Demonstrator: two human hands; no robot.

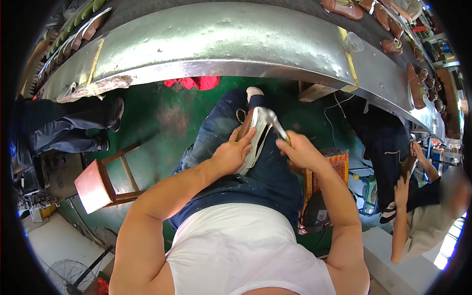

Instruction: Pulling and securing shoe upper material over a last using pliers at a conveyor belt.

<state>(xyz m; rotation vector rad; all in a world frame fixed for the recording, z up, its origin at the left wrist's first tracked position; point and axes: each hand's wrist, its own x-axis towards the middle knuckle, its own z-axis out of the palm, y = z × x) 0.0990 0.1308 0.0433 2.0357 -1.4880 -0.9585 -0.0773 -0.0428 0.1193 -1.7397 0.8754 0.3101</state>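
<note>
Across my lap lies a brown shoe (pixel 245 126) with a whitish, sole-like strip (pixel 257 147) along its right side. My left hand (pixel 232 156) is closed around the shoe, with the fingers stretched along it toward its far end. In my right hand (pixel 301 151) is a hammer (pixel 280 130), gripped by the handle. The metal hammer head is slightly blurred and sits right by the far end of the shoe; whether it touches cannot be told. Dark blue trousers (pixel 273 184) cover the legs underneath.
A long metal-fronted bench (pixel 216 42) curves across the far side, with several brown shoes (pixel 344 9) on it. A red cloth (pixel 196 82) lies beneath. A stool (pixel 93 187) stands left, near another person's legs (pixel 69 128). At right, a person (pixel 427 221) handles a brown item beside a woven seat (pixel 327 172).
</note>
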